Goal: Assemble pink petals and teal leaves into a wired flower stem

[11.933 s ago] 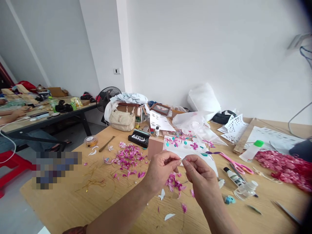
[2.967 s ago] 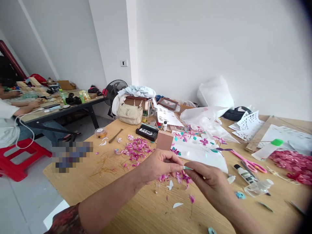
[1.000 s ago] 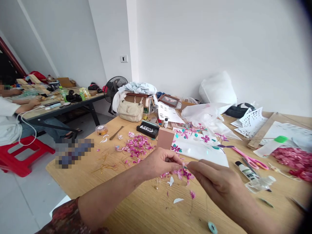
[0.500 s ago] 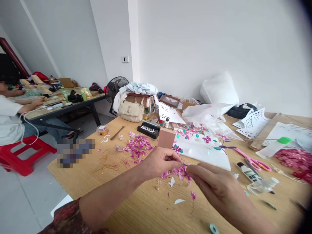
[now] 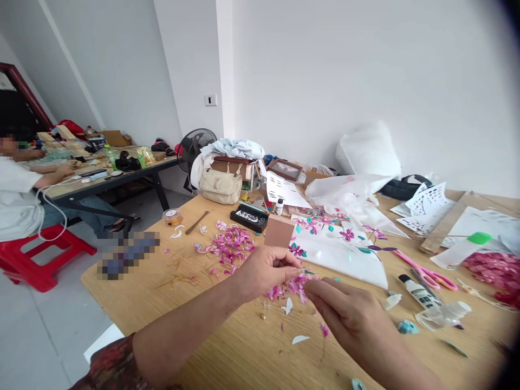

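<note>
Over the middle of the wooden table, my left hand pinches a small dark green, leaf-like piece between thumb and fingertips. Just right of it, my right hand is closed, its fingertips turned inward; whatever they hold is hidden. Pink-purple petals lie beneath and beyond both hands, and a larger petal pile spreads past my left wrist. White cut pieces rest nearer me on the wood. Behind the hands is a white sheet bearing purple flowers and teal leaves, with a brown block at its left edge.
Pink scissors, a black-capped bottle and a clear bottle lie to the right. A black case and beige bag stand farther back. At the left, a person sits on a red stool.
My right hand has shifted slightly left and down, its fingertips a little lower than the piece in my left hand. The left hand has barely moved; the view has shifted slightly.
</note>
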Demonstrator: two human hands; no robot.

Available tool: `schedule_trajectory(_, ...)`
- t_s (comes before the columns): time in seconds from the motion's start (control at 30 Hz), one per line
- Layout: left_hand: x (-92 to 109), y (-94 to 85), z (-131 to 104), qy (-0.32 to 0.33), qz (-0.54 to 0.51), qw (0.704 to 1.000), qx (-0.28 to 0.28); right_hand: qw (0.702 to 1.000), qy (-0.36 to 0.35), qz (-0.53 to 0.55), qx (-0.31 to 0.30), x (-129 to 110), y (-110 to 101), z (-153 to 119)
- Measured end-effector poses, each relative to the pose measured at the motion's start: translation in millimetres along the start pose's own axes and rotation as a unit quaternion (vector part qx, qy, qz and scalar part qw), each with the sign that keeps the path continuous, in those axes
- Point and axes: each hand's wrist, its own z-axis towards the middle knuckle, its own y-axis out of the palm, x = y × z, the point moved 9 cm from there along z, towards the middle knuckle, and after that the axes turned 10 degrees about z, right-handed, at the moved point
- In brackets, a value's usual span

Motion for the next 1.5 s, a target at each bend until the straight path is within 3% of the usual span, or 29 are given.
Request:
schedule_trajectory(0.1, 1, 10.9, -2, 0.024, 0.022, 0.998, -0.047, 1.000, -0.008, -0.017, 0.001, 0, -13, 6)
schedule_trajectory(0.2, 2, 21.0, -6, 0.023, -0.018, 0.994, -0.103, 0.999, 0.024, 0.021, -0.007, 15, -16, 13)
schedule_trajectory(0.33, 2, 10.7, -5, 0.012, -0.069, 0.996, -0.060, 0.996, 0.050, 0.077, -0.005, 25, -3, 9)
schedule_trajectory(0.53, -3, 2.5, 0, 0.007, -0.008, 1.000, -0.012, 1.000, 0.027, 0.006, -0.001, 8, 6, -5)
schedule_trajectory(0.67, -2, 10.7, 0, 0.026, 0.034, 0.999, -0.031, 0.999, -0.012, -0.031, -0.003, -2, -7, 0)
schedule_trajectory(0.83, 3, 21.9, -6, 0.034, -0.006, 0.995, -0.090, 0.999, 0.031, 0.028, 0.008, 19, -18, 10)
schedule_trajectory(0.97, 6, 12.1, -5, 0.017, -0.067, 0.996, -0.055, 0.995, 0.051, 0.081, 0.014, 25, -3, 6)
schedule_trajectory(1.13, 0, 4.0, 0, 0.001, -0.016, 1.000, -0.007, 0.999, 0.021, 0.022, 0.016, 6, 5, -5)
schedule_trajectory(1.23, -2, 10.7, 0, 0.011, 0.011, 0.999, -0.028, 1.000, -0.003, -0.013, 0.017, 0, -7, -2)
schedule_trajectory(1.33, 0, 19.8, -4, 0.016, -0.009, 0.997, -0.077, 1.000, 0.023, -0.007, 0.010, 13, -16, 5)
schedule_trajectory(1.5, 4, 11.2, -5, 0.009, -0.058, 0.996, -0.065, 0.996, 0.047, 0.072, -0.006, 25, -3, 6)
